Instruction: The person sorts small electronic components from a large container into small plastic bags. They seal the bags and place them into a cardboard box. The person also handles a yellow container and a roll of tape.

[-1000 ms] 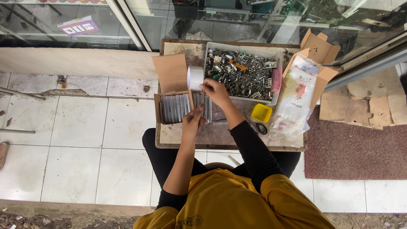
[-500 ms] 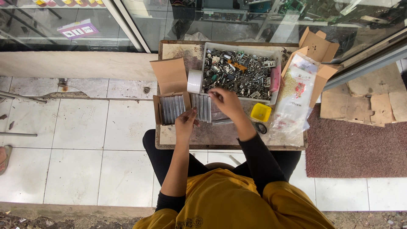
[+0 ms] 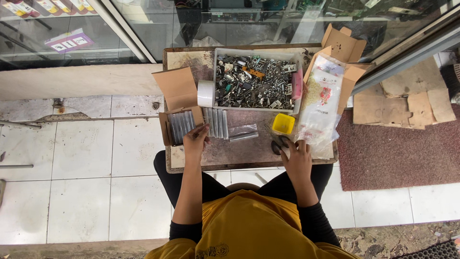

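A: Where do we have our hands? Our left hand [image 3: 195,140] sits at the near edge of the small box [image 3: 179,127], fingers curled around what looks like a thin dark rod; it is too small for us to say what.

B: And our right hand [image 3: 297,156] is down on the scissors [image 3: 279,144], fingers bent over the black handles. We can't tell whether it has closed on them or only rests there.

A: The box lies flat with its flap [image 3: 178,88] folded back, so the silvery packets [image 3: 182,126] stand in a row we can reach from above.

B: More of those packets [image 3: 215,123] lie just beside it on the table [image 3: 239,153], between the box and a loose clear packet [image 3: 243,133]. We'd judge they sit there because that is the spot right in front of us.

A: The tray [image 3: 256,79] of mixed metal parts stands farther back, against the glass front, with the tape roll [image 3: 206,93] touching its left wall.

B: The yellow cup [image 3: 283,123] sits near the scissors, and the plastic bags [image 3: 322,108] lean out of the open carton [image 3: 342,52] to our right, well apart from the box.

A: So small things are close, bulk stock behind.

B: We sit on the tiled floor [image 3: 81,158] with our knees under the table, which keeps both hands over it.
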